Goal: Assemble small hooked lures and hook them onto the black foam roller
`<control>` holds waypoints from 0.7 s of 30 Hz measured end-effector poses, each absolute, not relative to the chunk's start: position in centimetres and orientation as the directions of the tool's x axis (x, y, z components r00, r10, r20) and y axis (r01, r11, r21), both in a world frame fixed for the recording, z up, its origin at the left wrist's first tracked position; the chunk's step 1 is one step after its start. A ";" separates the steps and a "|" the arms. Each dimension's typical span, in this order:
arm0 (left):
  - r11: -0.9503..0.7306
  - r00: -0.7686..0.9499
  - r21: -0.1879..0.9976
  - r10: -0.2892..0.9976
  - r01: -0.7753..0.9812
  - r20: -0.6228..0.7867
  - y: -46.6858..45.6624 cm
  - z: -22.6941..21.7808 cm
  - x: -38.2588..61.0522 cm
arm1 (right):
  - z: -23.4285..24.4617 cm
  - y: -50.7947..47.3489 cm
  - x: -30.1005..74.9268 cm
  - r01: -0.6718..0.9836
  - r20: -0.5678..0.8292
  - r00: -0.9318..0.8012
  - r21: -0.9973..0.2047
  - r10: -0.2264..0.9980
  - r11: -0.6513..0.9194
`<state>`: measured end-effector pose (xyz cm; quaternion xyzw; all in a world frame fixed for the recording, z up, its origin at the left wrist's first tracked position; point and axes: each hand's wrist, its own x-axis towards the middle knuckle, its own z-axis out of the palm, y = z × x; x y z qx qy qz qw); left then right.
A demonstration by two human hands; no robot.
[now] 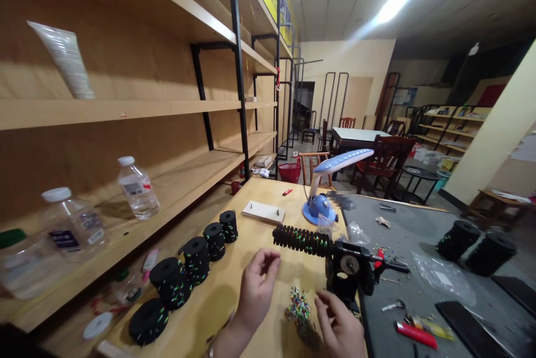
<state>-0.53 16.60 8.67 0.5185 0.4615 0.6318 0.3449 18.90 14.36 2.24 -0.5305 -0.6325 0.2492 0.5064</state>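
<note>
My left hand (256, 285) is raised over the wooden table, its fingers curled in toward the thumb. Anything between those fingertips is too small to make out. Just above it, a ridged black roll (302, 239) with green and orange bits sits on the shaft of a black hand-cranked machine (349, 271). My right hand (340, 321) is closed in a similar pinch beside a heap of tiny multicoloured beads or pins (298, 305). What it holds, if anything, cannot be seen. Neither hand touches the roll.
Several black rolls with coloured bits (171, 282) line the table's left side. A blue desk lamp (320, 207) and a white board with two pegs (263, 211) stand behind. Right, a grey tabletop carries a red lighter (416, 335) and more black rolls (491, 254). Shelves with bottles (138, 190) rise left.
</note>
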 end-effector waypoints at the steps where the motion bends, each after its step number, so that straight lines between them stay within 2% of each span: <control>1: -0.329 -0.205 0.944 0.922 0.037 0.329 16.3 8.9 0.0 | 2.7 14.6 18.6 0.372 0.331 0.130 -0.890 0.935 0.263; 3: -0.300 -0.176 0.954 0.938 0.023 0.299 15.7 9.2 0.9 | 3.6 15.1 17.9 0.240 0.206 0.197 -0.958 0.959 0.157; 5: -0.268 -0.165 0.963 0.950 0.004 0.265 15.0 9.0 1.6 | 4.3 15.9 16.9 0.043 0.050 0.194 -0.998 0.980 0.043; 7: -0.248 -0.160 0.969 0.957 -0.006 0.244 14.3 8.6 1.9 | 4.8 16.5 16.1 -0.145 -0.073 0.113 -0.988 0.991 -0.057; 9: -0.245 -0.143 0.969 0.959 0.007 0.244 13.6 8.1 1.9 | 5.1 16.7 15.6 -0.236 -0.112 0.022 -0.966 0.993 -0.104; 12: -0.275 -0.115 0.957 0.952 0.094 0.285 12.7 7.4 1.6 | 5.2 15.9 15.6 -0.197 -0.054 0.006 -0.979 0.999 -0.052; 15: -0.421 -0.012 0.869 0.899 0.259 0.439 12.5 7.3 1.4 | 5.4 14.4 16.3 -0.080 0.028 0.035 -0.996 0.999 0.031; 18: -0.694 0.232 0.616 0.713 0.373 0.662 13.3 8.0 1.5 | 5.9 13.2 17.0 0.063 0.097 0.054 -0.994 0.994 0.094; 21: -0.843 0.487 0.380 0.532 0.380 0.693 14.7 9.4 1.7 | 6.4 12.7 17.5 0.200 0.205 0.050 -0.961 0.978 0.191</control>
